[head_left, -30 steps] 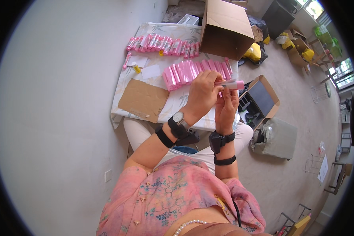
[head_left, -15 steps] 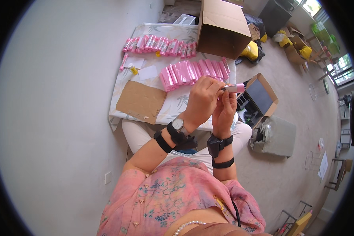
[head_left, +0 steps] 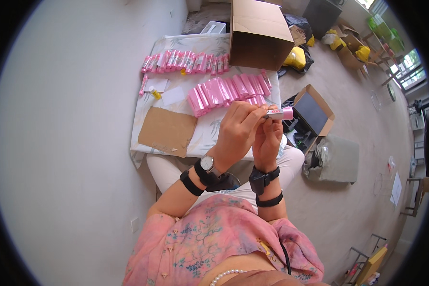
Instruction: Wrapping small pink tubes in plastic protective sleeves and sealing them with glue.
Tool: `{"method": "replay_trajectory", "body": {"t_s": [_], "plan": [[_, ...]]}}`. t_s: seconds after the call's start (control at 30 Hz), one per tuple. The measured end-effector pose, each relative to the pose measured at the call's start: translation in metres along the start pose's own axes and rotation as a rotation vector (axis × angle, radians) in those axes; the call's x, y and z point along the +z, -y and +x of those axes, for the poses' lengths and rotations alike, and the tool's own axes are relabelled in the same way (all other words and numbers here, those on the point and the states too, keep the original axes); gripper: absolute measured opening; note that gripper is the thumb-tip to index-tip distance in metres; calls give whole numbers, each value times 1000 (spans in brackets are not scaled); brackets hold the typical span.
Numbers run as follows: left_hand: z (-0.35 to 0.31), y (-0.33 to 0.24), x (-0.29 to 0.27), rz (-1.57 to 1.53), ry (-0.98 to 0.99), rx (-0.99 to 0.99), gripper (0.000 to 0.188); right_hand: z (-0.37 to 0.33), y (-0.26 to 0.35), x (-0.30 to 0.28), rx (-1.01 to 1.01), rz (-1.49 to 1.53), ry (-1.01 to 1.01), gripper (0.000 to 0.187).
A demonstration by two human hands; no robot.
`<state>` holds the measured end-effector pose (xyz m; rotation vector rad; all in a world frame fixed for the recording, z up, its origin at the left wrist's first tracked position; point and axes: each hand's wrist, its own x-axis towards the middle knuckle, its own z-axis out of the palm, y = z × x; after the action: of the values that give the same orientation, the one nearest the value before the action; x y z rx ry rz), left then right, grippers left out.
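Note:
A small pink roll (head_left: 287, 113) with a pale printed label round it is held up over the table's near right part. My left hand (head_left: 239, 125), a watch on its wrist, pinches the labelled end with thumb and fingertips. From below, my right hand (head_left: 268, 138) holds the same roll with its fingers curled round it. The pink end sticks out to the right. Just beyond my hands lies a row of plain pink rolls (head_left: 219, 91). Farther back is a row of pink rolls with labels (head_left: 186, 62).
A brown cardboard sheet (head_left: 168, 131) lies near left, with white paper (head_left: 173, 96) and a small yellow-and-white bottle (head_left: 154, 92) behind it. A large open carton (head_left: 262, 35) stands at the back right. An open box (head_left: 314, 112) and a grey-covered block (head_left: 336, 159) sit right of the table.
Both hands and the held roll stand slightly lower and farther left in view. The roll has turned a little, showing red print on its label. The whole scene has shifted slightly with my head.

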<state>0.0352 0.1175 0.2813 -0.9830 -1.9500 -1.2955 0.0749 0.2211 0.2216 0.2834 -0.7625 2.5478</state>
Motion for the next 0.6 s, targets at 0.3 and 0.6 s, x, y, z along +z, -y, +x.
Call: {"method": "replay_trajectory", "body": {"t_s": [0.3, 0.6], "plan": [[2, -8, -5, 18, -1, 49, 27, 2, 4, 5, -5, 13, 70, 28], [1, -7, -13, -4, 1, 50, 37, 2, 5, 9, 13, 83, 112, 27]]}}
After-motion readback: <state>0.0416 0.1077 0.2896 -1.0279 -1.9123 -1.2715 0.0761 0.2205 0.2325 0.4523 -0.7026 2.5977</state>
